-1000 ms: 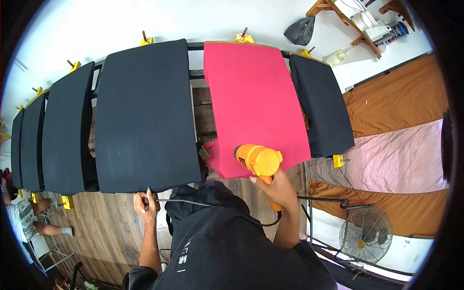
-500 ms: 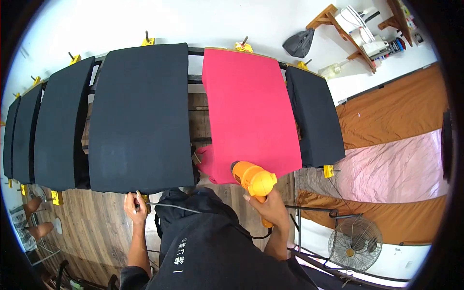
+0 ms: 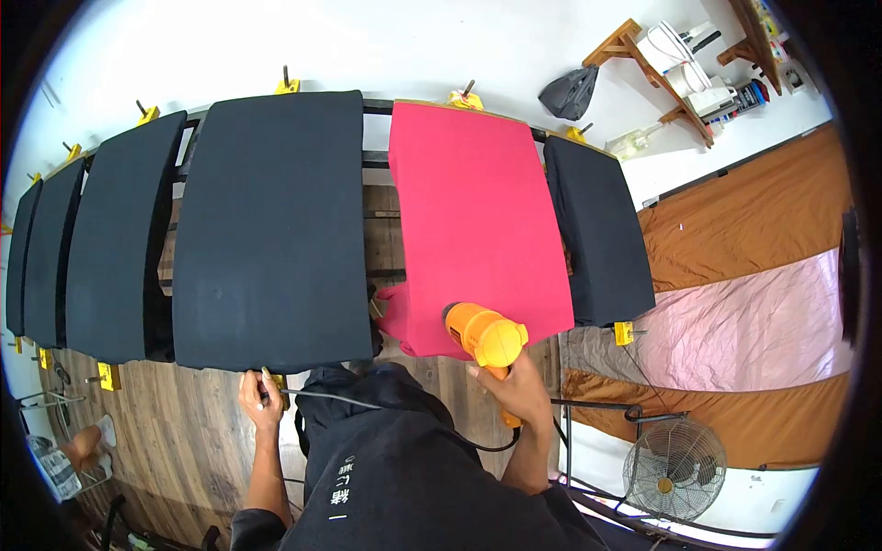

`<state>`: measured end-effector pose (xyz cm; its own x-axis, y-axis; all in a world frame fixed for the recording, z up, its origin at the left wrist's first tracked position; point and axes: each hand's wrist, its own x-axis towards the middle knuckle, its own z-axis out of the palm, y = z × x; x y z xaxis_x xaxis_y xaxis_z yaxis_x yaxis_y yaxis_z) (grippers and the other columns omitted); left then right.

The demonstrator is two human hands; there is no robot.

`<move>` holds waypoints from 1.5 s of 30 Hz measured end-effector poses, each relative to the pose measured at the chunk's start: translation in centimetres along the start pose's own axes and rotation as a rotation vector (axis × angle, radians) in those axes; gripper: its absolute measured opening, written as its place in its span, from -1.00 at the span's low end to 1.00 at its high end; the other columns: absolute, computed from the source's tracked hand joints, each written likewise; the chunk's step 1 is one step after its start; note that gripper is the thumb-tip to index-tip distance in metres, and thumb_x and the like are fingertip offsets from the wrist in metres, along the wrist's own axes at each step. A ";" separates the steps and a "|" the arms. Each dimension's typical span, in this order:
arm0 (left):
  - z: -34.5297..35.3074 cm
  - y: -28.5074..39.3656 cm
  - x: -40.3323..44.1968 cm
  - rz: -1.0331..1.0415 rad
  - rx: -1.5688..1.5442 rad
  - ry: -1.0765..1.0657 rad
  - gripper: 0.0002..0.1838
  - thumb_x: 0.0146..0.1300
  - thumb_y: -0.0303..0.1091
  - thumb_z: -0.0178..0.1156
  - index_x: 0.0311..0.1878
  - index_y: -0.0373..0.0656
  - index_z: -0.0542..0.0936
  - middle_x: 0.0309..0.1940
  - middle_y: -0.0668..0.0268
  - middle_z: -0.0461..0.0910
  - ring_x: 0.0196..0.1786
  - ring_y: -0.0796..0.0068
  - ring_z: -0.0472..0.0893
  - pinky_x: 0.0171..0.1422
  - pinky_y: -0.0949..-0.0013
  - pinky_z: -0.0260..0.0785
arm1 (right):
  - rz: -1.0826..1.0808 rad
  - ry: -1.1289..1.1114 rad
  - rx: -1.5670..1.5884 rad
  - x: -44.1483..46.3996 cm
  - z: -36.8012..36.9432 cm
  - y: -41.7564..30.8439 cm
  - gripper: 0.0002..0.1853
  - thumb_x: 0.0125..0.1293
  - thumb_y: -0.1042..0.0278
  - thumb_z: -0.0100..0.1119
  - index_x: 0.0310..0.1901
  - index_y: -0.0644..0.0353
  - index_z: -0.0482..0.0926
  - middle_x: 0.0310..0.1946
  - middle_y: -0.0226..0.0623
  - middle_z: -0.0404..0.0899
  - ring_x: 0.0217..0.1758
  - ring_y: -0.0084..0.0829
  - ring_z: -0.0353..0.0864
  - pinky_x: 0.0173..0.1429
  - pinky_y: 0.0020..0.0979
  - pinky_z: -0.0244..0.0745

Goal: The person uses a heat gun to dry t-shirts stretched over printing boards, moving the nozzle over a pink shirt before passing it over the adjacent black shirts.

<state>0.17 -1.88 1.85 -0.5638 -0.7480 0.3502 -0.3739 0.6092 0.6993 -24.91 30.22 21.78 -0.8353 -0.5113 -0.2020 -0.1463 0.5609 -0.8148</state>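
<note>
My right hand is closed round the handle of an orange heat gun. Its dark nozzle points up and left over the near end of a pink fabric-covered board, probably a stretched shirt. From the gun's handle a black cord loops across my body to my left hand, whose fingers are wrapped round it. That hand is just below the near edge of a wide black fabric-covered board, beside a yellow block partly hidden by the fingers.
More black-covered boards stand in a row to the left and right on a dark metal rack. Yellow blocks jut from their ends. A fan stands lower right, and a shelf upper right. Another person's legs show lower left.
The view has shifted slightly, so the boards appear a little lower. The heat gun has moved slightly up over the pink fabric. Both hands keep their holds. The other person's legs have shifted.
</note>
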 end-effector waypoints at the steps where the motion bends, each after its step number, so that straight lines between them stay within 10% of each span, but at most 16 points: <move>1: 0.0 -0.1 -0.1 -0.004 0.003 -0.001 -0.73 0.36 -0.52 0.18 -0.49 -0.26 0.38 -0.62 0.20 0.31 -0.57 0.27 0.32 -0.45 0.20 0.15 | 0.004 -0.042 0.028 0.2 -0.3 0.4 -0.55 0.26 0.44 0.45 0.14 0.33 0.55 -0.06 -0.28 0.69 0.01 -0.45 0.67 0.15 -0.35 0.55; 14: 0.2 -0.2 -0.2 -0.007 0.007 0.004 -0.69 0.37 -0.52 0.17 -0.51 -0.25 0.34 -0.62 0.20 0.29 -0.57 0.26 0.30 -0.44 0.18 0.12 | -0.010 0.001 0.018 3.0 0.3 -0.5 -0.50 0.25 0.40 0.48 0.18 0.35 0.53 0.01 -0.25 0.69 0.07 -0.41 0.67 0.19 -0.32 0.55; 17: 0.1 0.2 -0.1 -0.025 -0.018 0.010 -0.69 0.37 -0.51 0.16 -0.51 -0.25 0.34 -0.63 0.20 0.28 -0.57 0.27 0.29 -0.45 0.18 0.11 | 0.043 -0.056 0.141 3.6 0.0 0.1 -0.43 0.24 0.22 0.50 0.17 0.35 0.52 0.02 -0.04 0.71 0.11 -0.13 0.72 0.20 -0.18 0.56; 26: 0.3 -0.6 -0.3 0.020 -0.013 0.030 -0.68 0.40 -0.49 0.16 -0.49 -0.25 0.33 -0.62 0.23 0.27 -0.58 0.36 0.27 -0.47 0.23 0.06 | 0.072 0.033 0.087 5.9 0.1 -1.1 -0.54 0.27 0.39 0.48 0.15 0.32 0.55 -0.10 -0.31 0.69 -0.11 -0.51 0.67 0.01 -0.39 0.59; 32: 0.2 -0.2 -0.2 -0.001 -0.001 -0.003 -0.69 0.36 -0.53 0.16 -0.51 -0.24 0.31 -0.62 0.21 0.28 -0.56 0.27 0.27 -0.45 0.17 0.09 | 0.198 -0.049 0.141 7.3 -0.5 -2.3 -0.46 0.26 0.27 0.48 0.16 0.36 0.51 -0.04 -0.08 0.72 0.04 -0.28 0.72 0.16 -0.24 0.57; 45: 0.0 -0.6 -0.3 -0.008 0.024 -0.041 -0.70 0.37 -0.52 0.14 -0.51 -0.23 0.32 -0.62 0.19 0.30 -0.56 0.22 0.29 -0.43 0.15 0.11 | 0.061 -0.061 0.095 10.0 -0.7 -3.1 -0.48 0.29 0.34 0.44 0.19 0.38 0.48 -0.12 -0.12 0.69 -0.27 -0.38 0.73 -0.23 -0.33 0.64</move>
<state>0.54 -1.98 1.31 -0.5902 -0.7415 0.3190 -0.3957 0.6102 0.6863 -33.15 23.87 22.64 -0.8071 -0.5184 -0.2825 -0.0435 0.5294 -0.8473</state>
